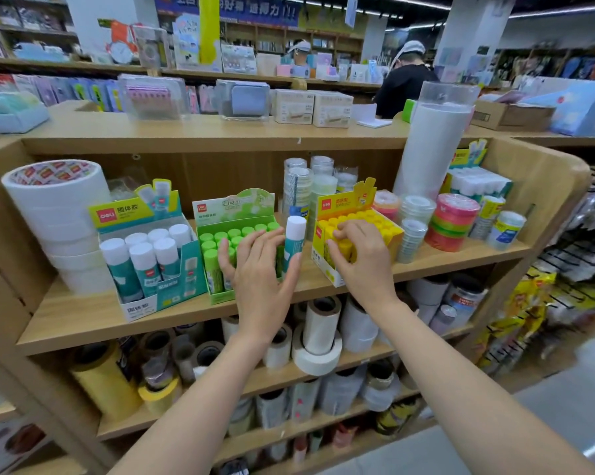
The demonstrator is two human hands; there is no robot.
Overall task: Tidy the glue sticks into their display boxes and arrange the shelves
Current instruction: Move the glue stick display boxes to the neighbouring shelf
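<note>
- Both arms are up at the wooden shelf point(117, 323), which carries three display boxes in a row along its front edge.
- The left hand point(260, 272) is spread wide over the green display box point(220, 294). Its fingers are straight and lie across the caps of the green glue sticks point(213, 248), gripping nothing.
- A stray teal-and-white glue stick point(295, 234) stands upright in the gap between the green box and the yellow display box point(320, 260). The left thumb rests against its lower part.
- The right hand point(364, 258) is on the yellow box's front-left corner, fingers curled and pinching the front yellow stick point(344, 250).
- The remaining yellow glue sticks point(368, 217) fill that box behind the hand, caps up.
- Toward the shelf's left end is the teal display box point(145, 303), partly filled with tall white-capped sticks, all upright.
- Beside the teal box, at the shelf's left end, is a tall stack of white tape rolls point(62, 214).
- Just right of the yellow box stand clear tape rolls point(414, 217), then a stack of coloured tape rolls point(452, 221) near the shelf's right end.
</note>
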